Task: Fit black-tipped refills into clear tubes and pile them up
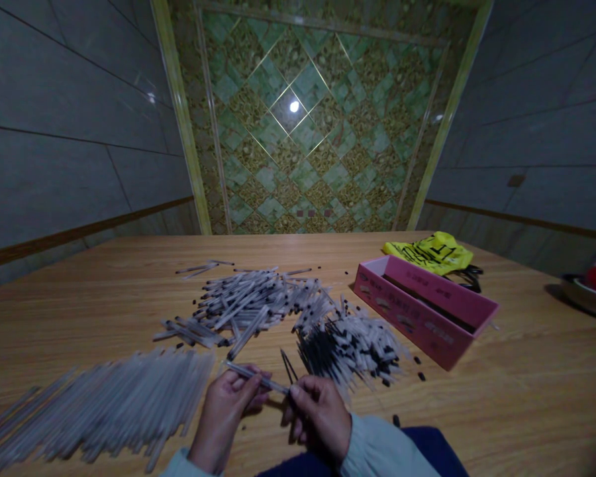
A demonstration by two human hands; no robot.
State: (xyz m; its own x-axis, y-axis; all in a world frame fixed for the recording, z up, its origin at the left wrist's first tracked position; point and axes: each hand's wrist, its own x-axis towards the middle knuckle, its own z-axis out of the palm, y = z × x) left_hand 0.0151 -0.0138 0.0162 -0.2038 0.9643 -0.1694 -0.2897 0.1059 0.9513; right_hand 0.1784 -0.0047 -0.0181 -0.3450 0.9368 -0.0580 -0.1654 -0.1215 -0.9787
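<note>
Between thumb and fingers, my left hand (223, 407) grips a clear pen (253, 375) that slants across in front of me. The pen's right end meets the pinched fingertips of my right hand (322, 411). Two thin dark sticks (289, 366) stand out above the right fingers; whether those fingers hold them is hard to tell. Beyond my right hand lies a heap of slim black-tipped pieces (320, 348) mixed with whitish, dark-ended pieces (372, 341). Left of my left hand, clear tubes (124, 394) lie side by side in a broad layer.
Farther back on the wooden table (526, 397) is a pile of dark-ended pens (243, 298). A pink open box (417, 318) stands to the right, with a yellow bag (434, 252) behind it. Small black caps (421, 376) are scattered about. A round dish (589, 298) sits far right.
</note>
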